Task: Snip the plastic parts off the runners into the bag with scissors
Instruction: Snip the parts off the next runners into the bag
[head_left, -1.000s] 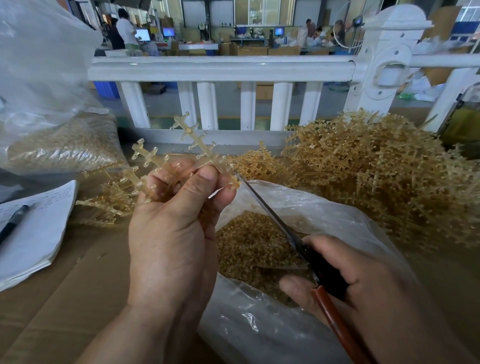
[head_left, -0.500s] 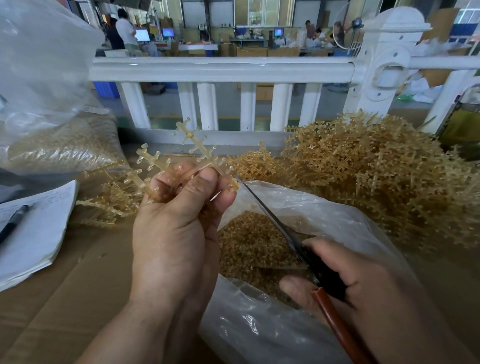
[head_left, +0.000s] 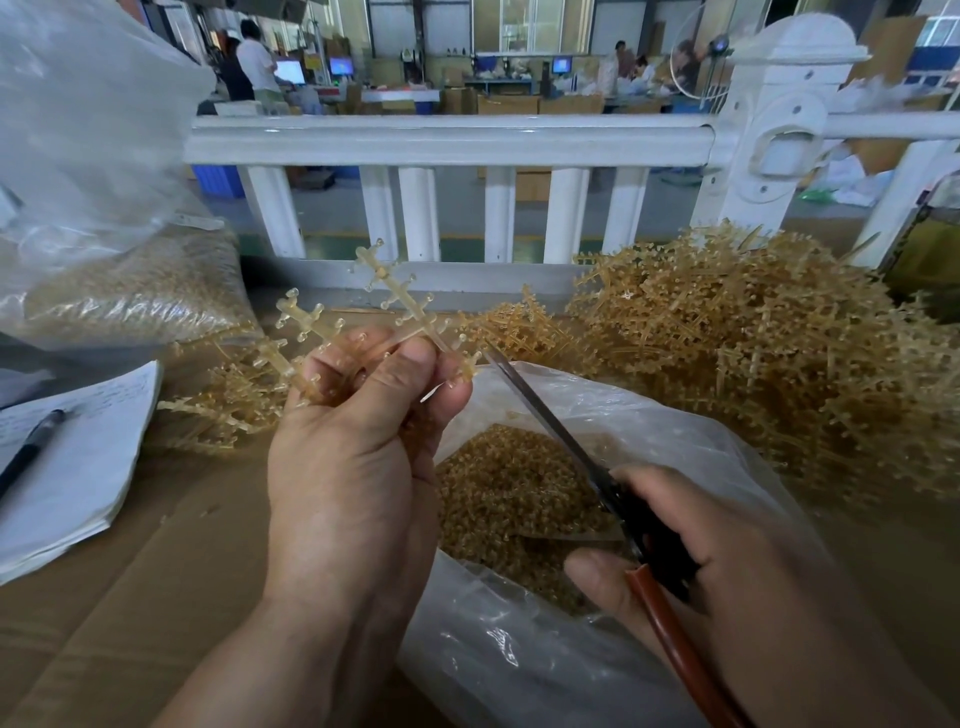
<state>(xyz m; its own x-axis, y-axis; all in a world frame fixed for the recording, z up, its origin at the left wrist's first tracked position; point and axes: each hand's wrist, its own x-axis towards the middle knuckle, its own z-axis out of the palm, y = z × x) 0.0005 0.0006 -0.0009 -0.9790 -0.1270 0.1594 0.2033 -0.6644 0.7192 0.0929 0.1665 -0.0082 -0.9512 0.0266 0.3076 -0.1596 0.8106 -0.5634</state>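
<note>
My left hand (head_left: 353, 457) grips a bunch of translucent amber runners (head_left: 395, 296) with small parts on their branches, held up above the clear plastic bag (head_left: 519, 649). My right hand (head_left: 727, 582) holds the scissors (head_left: 550, 421) by their black and red-brown handles. The blade tips reach the lower right branch of the runners, beside my left thumb. The bag lies open under both hands, and a heap of small amber parts (head_left: 498, 493) shows inside it.
A big pile of amber runners (head_left: 769, 353) fills the right side, with a smaller pile (head_left: 223, 400) on the left. A filled plastic bag (head_left: 119, 280) stands far left, above a notepad (head_left: 67, 467) with a pen (head_left: 28, 449). A white railing (head_left: 447, 140) borders the cardboard-covered bench (head_left: 156, 597).
My left hand has shifted the runners slightly right and down. The scissors stay at the lower right branch.
</note>
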